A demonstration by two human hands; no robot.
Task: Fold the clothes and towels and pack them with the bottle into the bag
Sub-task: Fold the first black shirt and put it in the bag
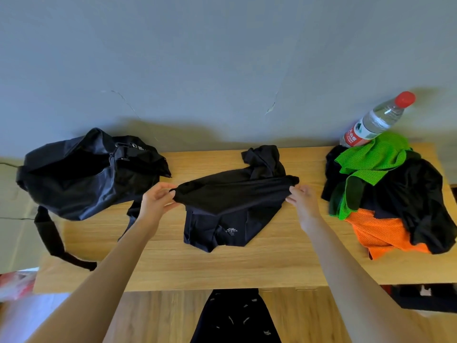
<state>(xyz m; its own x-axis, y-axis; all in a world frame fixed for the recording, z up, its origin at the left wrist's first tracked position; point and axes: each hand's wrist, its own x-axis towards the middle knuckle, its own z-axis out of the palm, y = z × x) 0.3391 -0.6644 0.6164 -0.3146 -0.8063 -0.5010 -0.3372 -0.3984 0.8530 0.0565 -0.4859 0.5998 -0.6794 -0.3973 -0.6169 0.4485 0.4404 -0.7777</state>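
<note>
Item one, the grip: we record the left hand (155, 199) and the right hand (303, 198) each pinching one end of a folded edge of the black garment (230, 206), fingers curled into the cloth, the edge stretched between them and lifted off the table (247, 266). The garment's lower part lies flat on the table centre, a small pale printed mark facing up; a crumpled portion sits bunched at its far side. Item two: we note the black bag (81, 174) at the table's left end, mouth gaping, its strap (53, 236) trailing over the near edge. Item three: at the right end, well apart from the garment, a heap of a green mesh cloth (371, 159), an orange mesh cloth (380, 233) and black clothing (420, 199). Item four: the clear bottle (378, 120), red cap and red label, stands just behind that heap, against the grey wall (222, 58).
</note>
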